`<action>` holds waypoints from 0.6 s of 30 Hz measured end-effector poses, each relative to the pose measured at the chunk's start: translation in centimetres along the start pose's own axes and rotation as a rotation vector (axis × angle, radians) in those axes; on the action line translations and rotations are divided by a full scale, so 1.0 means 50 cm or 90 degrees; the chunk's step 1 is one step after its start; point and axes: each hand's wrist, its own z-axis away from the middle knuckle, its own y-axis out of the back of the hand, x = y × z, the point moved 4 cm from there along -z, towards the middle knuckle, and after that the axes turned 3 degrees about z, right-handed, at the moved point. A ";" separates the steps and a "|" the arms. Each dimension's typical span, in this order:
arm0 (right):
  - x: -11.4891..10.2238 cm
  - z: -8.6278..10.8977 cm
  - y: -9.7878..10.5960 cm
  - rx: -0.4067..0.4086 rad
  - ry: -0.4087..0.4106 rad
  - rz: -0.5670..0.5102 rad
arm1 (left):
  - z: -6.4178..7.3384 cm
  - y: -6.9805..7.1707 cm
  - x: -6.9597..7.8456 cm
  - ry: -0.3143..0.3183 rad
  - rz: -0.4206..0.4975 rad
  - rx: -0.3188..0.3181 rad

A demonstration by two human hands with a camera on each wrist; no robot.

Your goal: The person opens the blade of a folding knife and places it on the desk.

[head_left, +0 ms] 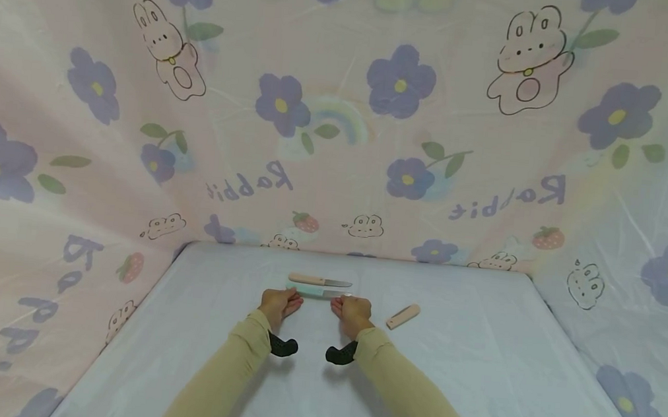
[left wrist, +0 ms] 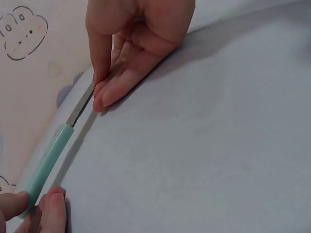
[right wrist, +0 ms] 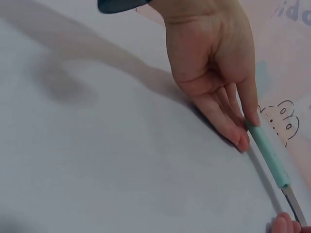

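A small knife with a mint-green handle and a metal blade is held between both hands, low over the white surface. My left hand pinches the butt of the handle between thumb and fingers. At the other end, my right hand pinches the blade near its tip, which the fingers cover. In the right wrist view the left hand shows thumb and fingertips at the handle's end. Just beyond lies a second knife, its handle peach-coloured and its blade pointing right.
To the right of the hands, a peach-coloured slotted piece lies slantwise on the white-covered table. Patterned cloth with flowers and rabbits rises behind the table and along both sides. Dark bands sit at the wrists.
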 end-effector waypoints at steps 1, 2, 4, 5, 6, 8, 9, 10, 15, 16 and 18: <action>-0.001 0.000 0.000 -0.002 0.000 0.005 | -0.002 0.001 0.002 0.005 -0.002 -0.001; -0.001 -0.001 0.000 -0.004 -0.001 0.010 | -0.003 0.002 0.004 0.007 -0.006 -0.004; -0.001 -0.002 0.000 -0.008 -0.004 0.015 | -0.005 0.003 0.006 0.015 -0.010 -0.003; -0.001 -0.003 -0.001 -0.010 -0.003 0.017 | -0.007 0.005 0.007 0.019 -0.013 -0.004; -0.001 -0.003 -0.001 -0.011 -0.004 0.016 | -0.008 0.006 0.007 0.025 -0.014 -0.005; -0.002 -0.003 -0.001 -0.008 -0.006 0.017 | -0.013 0.009 0.005 0.032 -0.015 -0.010; -0.002 -0.003 0.000 -0.006 -0.006 0.019 | -0.015 0.010 0.005 0.036 -0.015 -0.011; -0.002 -0.003 0.000 -0.005 -0.006 0.022 | -0.018 0.012 0.004 0.037 -0.017 -0.013; -0.003 -0.003 0.000 -0.003 -0.004 0.028 | -0.034 0.019 0.003 0.032 -0.035 -0.017; -0.003 -0.004 0.000 -0.005 -0.003 0.027 | -0.036 0.020 0.002 0.031 -0.040 -0.018; -0.003 -0.006 0.000 -0.008 -0.004 0.025 | -0.040 0.021 0.002 0.033 -0.044 -0.023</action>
